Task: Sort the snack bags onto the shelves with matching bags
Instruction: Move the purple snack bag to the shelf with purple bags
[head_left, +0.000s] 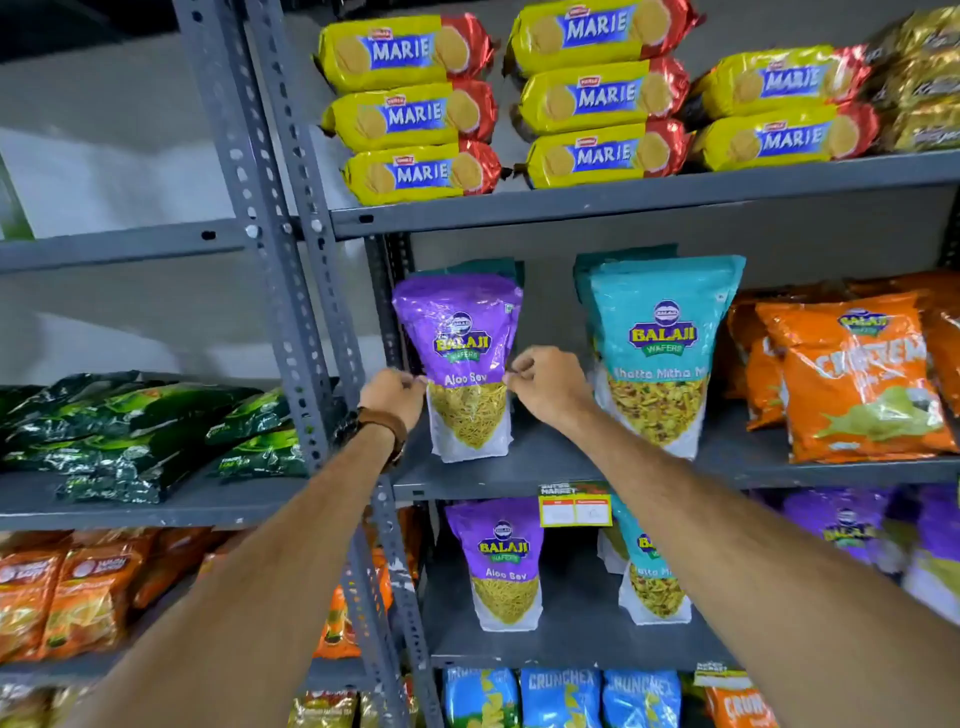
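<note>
A purple Aloo Sev bag (460, 332) stands upright on the middle grey shelf (550, 470), in front of a teal bag whose top shows behind it. My left hand (395, 397) pinches its left edge and my right hand (545, 387) pinches its right edge. To the right on the same shelf stands a teal Khatta Mitha bag (657, 353). One shelf down stand another purple Aloo Sev bag (501, 564) and a teal bag (652, 582), the teal one partly hidden by my right forearm.
Yellow Marie biscuit packs (597, 96) fill the top shelf. Orange chip bags (857, 379) sit at the right, purple bags (852, 525) below them. Green bags (140, 431) and orange bags (62, 592) lie on the left rack. A grey perforated post (311, 291) divides the racks. Blue bags (561, 696) sit lowest.
</note>
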